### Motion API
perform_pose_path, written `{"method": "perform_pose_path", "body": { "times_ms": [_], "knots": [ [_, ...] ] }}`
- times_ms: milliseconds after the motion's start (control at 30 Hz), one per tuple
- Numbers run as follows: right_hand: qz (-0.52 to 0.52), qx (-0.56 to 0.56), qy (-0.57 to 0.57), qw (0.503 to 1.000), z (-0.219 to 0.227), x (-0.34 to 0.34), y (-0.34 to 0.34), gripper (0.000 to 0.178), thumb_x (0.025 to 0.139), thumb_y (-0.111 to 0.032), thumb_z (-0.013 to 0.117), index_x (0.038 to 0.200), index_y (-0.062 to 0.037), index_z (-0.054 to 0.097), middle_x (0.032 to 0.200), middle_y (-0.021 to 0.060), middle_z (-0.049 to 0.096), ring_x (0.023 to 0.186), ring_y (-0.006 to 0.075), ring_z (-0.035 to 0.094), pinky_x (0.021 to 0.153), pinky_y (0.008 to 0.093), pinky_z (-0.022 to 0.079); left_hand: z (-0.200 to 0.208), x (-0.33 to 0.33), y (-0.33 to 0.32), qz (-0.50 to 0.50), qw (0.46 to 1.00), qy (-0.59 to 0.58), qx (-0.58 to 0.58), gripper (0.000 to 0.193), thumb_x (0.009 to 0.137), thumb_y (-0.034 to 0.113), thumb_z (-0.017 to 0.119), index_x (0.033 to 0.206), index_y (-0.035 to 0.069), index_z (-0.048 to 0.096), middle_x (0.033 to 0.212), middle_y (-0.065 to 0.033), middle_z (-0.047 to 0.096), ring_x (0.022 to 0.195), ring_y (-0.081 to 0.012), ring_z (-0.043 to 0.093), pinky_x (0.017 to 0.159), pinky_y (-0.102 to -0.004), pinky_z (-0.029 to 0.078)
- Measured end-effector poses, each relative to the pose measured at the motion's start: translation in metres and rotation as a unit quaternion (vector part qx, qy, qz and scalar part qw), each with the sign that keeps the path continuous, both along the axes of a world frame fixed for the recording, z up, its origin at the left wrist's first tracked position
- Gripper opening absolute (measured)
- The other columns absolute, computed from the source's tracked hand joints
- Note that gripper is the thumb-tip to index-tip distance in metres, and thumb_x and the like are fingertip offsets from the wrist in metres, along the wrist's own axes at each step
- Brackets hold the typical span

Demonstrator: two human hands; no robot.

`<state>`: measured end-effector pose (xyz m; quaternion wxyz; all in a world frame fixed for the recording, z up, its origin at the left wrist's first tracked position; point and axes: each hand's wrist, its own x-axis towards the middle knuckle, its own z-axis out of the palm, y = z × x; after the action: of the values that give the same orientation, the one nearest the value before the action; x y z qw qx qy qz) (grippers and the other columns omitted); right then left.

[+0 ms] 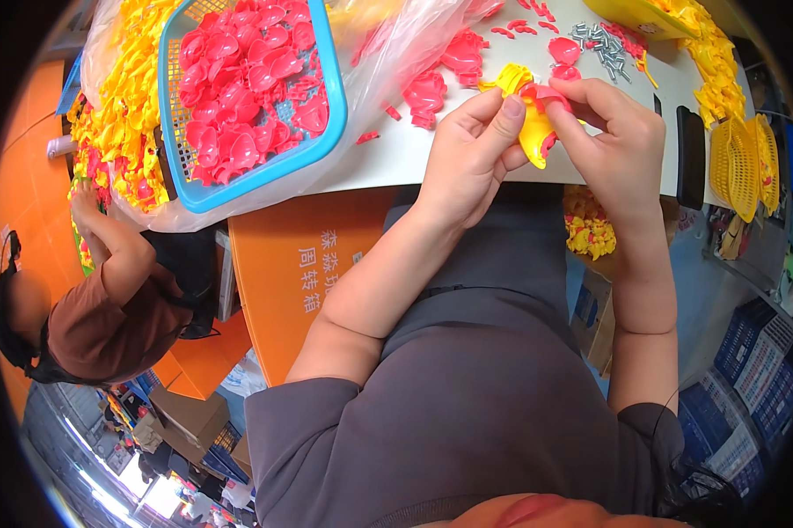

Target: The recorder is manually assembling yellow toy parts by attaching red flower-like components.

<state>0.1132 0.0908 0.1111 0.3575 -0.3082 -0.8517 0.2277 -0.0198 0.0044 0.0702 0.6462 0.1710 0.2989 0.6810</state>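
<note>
Over the front edge of the white table, my left hand point(475, 150) pinches a yellow plastic toy part point(534, 139) between thumb and fingers. My right hand point(614, 132) is closed on a small pinkish-red plastic piece point(546, 93), held against the top of the yellow part. Fingers partly hide where the two pieces meet. Just beyond my hands lie loose red cup-shaped pieces point(564, 51), a stack of red parts point(425, 92) and a scatter of small silver metal pins or screws point(603, 48).
A blue basket point(333, 84) of red pieces stands left, on clear plastic sheeting. Yellow parts point(132, 97) heap beyond it. Right are a black phone-like slab point(690, 158) and yellow baskets point(732, 167). An orange box point(273, 282) stands below the table; another person point(106, 308) works at left.
</note>
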Motion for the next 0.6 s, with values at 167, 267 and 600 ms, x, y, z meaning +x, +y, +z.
{"method": "perform_pose_path", "body": {
  "times_ms": [167,267,600],
  "knots": [
    [0.018,-0.004,-0.021,1.000,0.0010,-0.0026,0.0041,0.010,0.078,-0.007,0.070,0.084,-0.0007,0.065,0.074,0.0125,0.066,0.065,0.0255,0.065,0.056,0.0313,0.050,-0.0022,-0.0007,0.0008,0.003,1.000,0.012,-0.012,0.035,0.101,0.028,0.048,0.110,-0.005,0.055,0.105,-0.0123,0.061,0.095,-0.0165,0.065,0.082,-0.0280,0.057],
    [0.017,0.019,-0.023,0.999,-0.0024,-0.0056,0.0065,0.012,0.078,-0.007,0.070,0.081,-0.0003,0.061,0.072,0.0120,0.064,0.063,0.0269,0.063,0.055,0.0335,0.049,0.0005,-0.0027,0.0018,0.009,1.000,0.016,-0.009,0.036,0.102,0.028,0.047,0.111,-0.005,0.055,0.105,-0.0133,0.062,0.094,-0.0170,0.065,0.081,-0.0285,0.057],
    [0.001,0.010,-0.052,0.999,-0.0039,-0.0039,0.0048,0.013,0.079,0.000,0.070,0.089,0.0038,0.062,0.081,0.0129,0.067,0.073,0.0200,0.069,0.064,0.0286,0.058,0.0045,0.0018,0.0049,0.032,0.999,0.035,-0.011,0.032,0.102,0.023,0.047,0.114,-0.005,0.055,0.107,-0.0126,0.062,0.094,-0.0150,0.064,0.079,-0.0272,0.057]
  ]
}}
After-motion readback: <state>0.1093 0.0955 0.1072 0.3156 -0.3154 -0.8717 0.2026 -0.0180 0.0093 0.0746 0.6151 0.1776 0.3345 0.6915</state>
